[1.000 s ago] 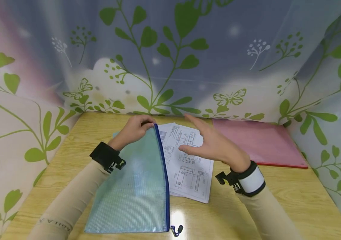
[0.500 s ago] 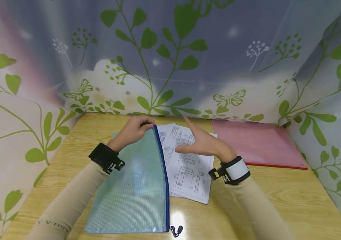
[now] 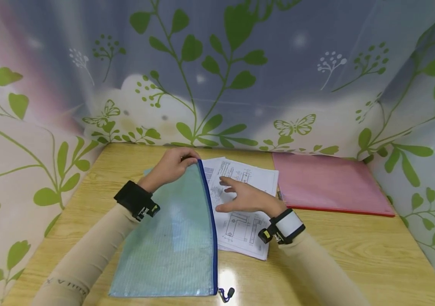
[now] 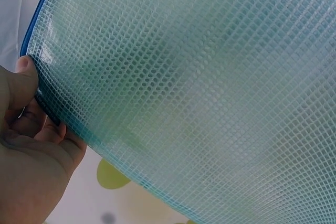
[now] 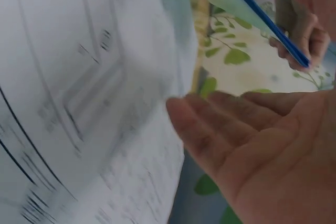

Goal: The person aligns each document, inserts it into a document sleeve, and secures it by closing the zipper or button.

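Observation:
A light blue-green mesh zipper pouch with a dark blue zipper edge lies on the left half of the table. My left hand pinches its far corner between thumb and fingers; the left wrist view shows the thumb on the mesh at that corner. Printed sheets with technical drawings lie partly under the pouch's zipper side. Over these sheets is my right hand, fingers spread and extended, holding nothing. In the right wrist view, its fingers reach close beside the paper.
A pink folder with a red edge lies at the back right of the wooden table. A zipper pull with a dark cord sticks out at the pouch's near corner. Leaf-patterned cloth encloses the table.
My right hand has come down and toward me over the printed sheets, its fingers bending slightly. The left hand keeps its pinch on the pouch corner, and the pouch stays in place.

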`<state>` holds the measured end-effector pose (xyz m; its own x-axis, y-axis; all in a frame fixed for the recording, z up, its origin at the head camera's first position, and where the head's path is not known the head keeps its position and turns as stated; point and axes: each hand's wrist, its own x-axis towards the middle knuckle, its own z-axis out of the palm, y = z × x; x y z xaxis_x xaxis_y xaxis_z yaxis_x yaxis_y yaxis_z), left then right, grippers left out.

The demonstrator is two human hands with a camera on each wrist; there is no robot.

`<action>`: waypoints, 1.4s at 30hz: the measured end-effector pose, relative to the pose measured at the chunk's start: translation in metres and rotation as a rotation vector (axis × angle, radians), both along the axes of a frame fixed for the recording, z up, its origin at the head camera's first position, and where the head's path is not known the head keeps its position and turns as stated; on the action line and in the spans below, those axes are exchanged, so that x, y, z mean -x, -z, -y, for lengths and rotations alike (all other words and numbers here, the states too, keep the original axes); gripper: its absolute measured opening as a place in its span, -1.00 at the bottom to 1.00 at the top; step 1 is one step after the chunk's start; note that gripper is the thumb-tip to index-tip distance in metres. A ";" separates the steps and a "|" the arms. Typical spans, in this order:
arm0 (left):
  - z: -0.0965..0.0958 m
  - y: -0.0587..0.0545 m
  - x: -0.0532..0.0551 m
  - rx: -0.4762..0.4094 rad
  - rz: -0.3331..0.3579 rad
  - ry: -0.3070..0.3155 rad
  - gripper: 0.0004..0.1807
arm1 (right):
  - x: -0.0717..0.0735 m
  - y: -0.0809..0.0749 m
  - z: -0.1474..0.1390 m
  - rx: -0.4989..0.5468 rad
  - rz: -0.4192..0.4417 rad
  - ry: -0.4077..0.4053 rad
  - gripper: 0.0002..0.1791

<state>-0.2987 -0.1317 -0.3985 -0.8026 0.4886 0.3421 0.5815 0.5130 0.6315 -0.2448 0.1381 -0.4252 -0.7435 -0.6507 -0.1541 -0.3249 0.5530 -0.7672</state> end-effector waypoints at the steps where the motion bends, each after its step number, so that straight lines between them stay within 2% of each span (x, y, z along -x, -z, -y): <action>1: 0.000 0.000 0.000 -0.002 -0.003 0.004 -0.85 | -0.001 0.003 0.001 -0.002 0.002 -0.009 0.10; 5: -0.001 -0.002 0.001 -0.003 -0.008 0.008 -0.85 | -0.005 0.013 0.005 0.013 0.014 -0.049 -0.04; 8: -0.001 -0.002 0.001 0.000 -0.013 0.008 -0.85 | -0.008 0.019 0.009 0.025 0.012 -0.087 -0.24; 12: -0.001 -0.001 0.002 -0.004 -0.018 0.008 -0.85 | -0.012 0.023 0.012 0.044 -0.001 -0.132 -0.57; 17: -0.003 -0.001 0.003 -0.013 -0.016 0.010 -0.85 | -0.014 0.024 0.013 0.038 -0.034 -0.167 -0.83; 24: -0.004 0.002 0.005 -0.005 -0.026 0.016 -0.85 | -0.014 0.027 0.014 0.056 -0.037 -0.183 -0.94; 29: -0.004 0.003 0.006 0.028 -0.080 0.047 -0.81 | -0.017 0.029 0.017 0.062 -0.077 -0.173 -0.93; 32: -0.002 0.002 0.005 0.056 -0.077 0.057 -0.75 | -0.018 0.030 0.018 0.068 -0.111 -0.169 -0.92; 36: 0.005 -0.009 0.006 0.128 -0.073 0.024 -0.64 | -0.020 0.029 0.019 0.086 -0.143 -0.166 -0.92; 39: 0.016 -0.026 0.006 0.182 -0.101 -0.008 -0.56 | -0.023 0.028 0.021 0.098 -0.153 -0.165 -0.91; 42: 0.030 -0.045 0.002 0.217 -0.159 -0.033 -0.51 | -0.024 0.029 0.022 0.100 -0.173 -0.161 -0.90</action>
<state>-0.3009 -0.1616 -0.3532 -0.7639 0.5389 0.3552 0.6453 0.6463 0.4072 -0.2207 0.1159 -0.4540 -0.6385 -0.7687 0.0375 -0.5343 0.4077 -0.7405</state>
